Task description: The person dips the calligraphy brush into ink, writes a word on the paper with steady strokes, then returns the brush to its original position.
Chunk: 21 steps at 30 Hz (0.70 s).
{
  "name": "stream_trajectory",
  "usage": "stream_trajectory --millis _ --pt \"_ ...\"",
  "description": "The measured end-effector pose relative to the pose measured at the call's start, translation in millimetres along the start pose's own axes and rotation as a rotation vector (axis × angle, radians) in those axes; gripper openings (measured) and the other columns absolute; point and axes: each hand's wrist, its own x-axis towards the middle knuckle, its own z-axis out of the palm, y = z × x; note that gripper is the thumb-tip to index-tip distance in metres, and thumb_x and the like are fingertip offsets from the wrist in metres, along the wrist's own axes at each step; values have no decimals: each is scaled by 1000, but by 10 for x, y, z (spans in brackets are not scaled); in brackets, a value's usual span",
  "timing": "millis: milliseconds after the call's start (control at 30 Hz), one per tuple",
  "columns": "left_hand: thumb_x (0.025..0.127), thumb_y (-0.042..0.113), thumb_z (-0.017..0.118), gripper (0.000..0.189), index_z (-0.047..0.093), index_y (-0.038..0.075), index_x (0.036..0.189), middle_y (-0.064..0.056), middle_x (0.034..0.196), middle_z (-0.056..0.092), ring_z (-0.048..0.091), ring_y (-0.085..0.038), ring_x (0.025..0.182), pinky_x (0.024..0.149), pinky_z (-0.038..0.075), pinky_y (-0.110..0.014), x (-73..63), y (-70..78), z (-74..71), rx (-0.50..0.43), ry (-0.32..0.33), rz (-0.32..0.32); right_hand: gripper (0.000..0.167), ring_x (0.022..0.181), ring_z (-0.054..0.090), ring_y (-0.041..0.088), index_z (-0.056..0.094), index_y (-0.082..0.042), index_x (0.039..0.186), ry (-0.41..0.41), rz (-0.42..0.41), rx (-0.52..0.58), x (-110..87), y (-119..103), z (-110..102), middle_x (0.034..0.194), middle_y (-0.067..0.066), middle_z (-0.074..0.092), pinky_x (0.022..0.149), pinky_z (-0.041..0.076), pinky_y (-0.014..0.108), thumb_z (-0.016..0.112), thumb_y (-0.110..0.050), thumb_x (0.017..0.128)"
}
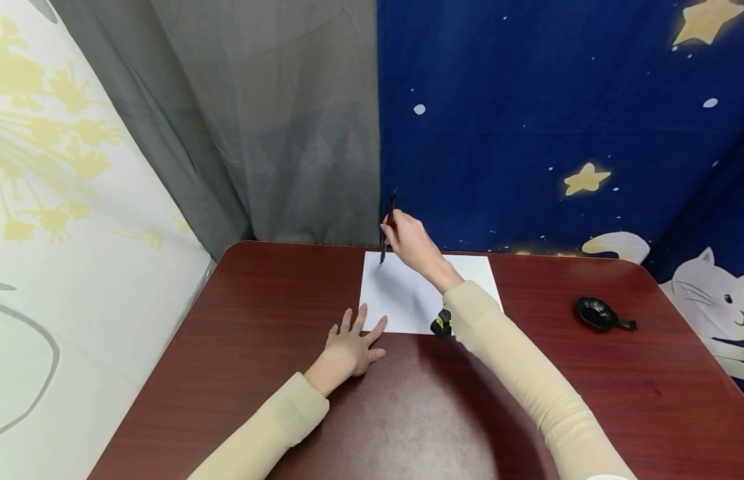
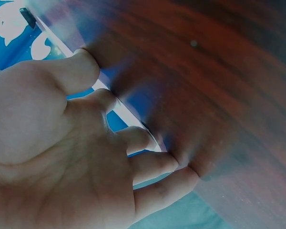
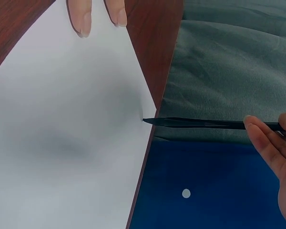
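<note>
A white sheet of paper lies near the far edge of the table. My right hand holds a dark writing brush high on its handle, nearly upright over the paper's far left part. In the right wrist view its pointed black tip is right at the paper, close to a corner. My left hand lies palm down with fingers spread at the near left corner of the sheet. Two of its fingertips rest on the paper. The left wrist view shows this palm from below, fingers fanned against the tabletop.
A small black dish with a stubby handle, shiny dark inside, stands on the right of the brown table. Behind the far edge hang a grey curtain and a blue starry one. A black wrist camera sits beneath the right sleeve.
</note>
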Motion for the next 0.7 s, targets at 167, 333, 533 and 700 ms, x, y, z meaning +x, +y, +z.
stream_trajectory --millis 167,333,533,700 --pt "105 55 35 65 8 42 163 -4 170 -6 -2 -31 155 120 20 -51 28 -12 27 -1 17 8 15 77 69 21 60 1 106 5 -15 -14 1 -1 15 93 14 64 65 57 31 53 -12 107" --pt "104 57 35 66 9 42 163 -5 170 -6 -3 -32 155 120 20 -52 59 -22 34 -8 15 12 15 77 70 22 60 1 105 3 -17 -6 0 4 12 93 14 64 65 57 30 53 -13 107" --pt "105 55 35 65 8 41 163 -5 170 -7 -3 -31 155 120 19 -51 -7 7 -27 -3 -5 2 16 77 70 22 60 1 106 -8 -18 -6 12 -1 4 93 14 64 65 57 30 53 -13 107" --pt "107 52 34 64 6 41 163 -5 170 -6 -1 -31 155 120 20 -50 -77 40 -94 7 -12 -4 16 76 69 20 60 1 105 -15 -10 -10 4 0 9 92 14 64 64 57 30 53 -13 107"
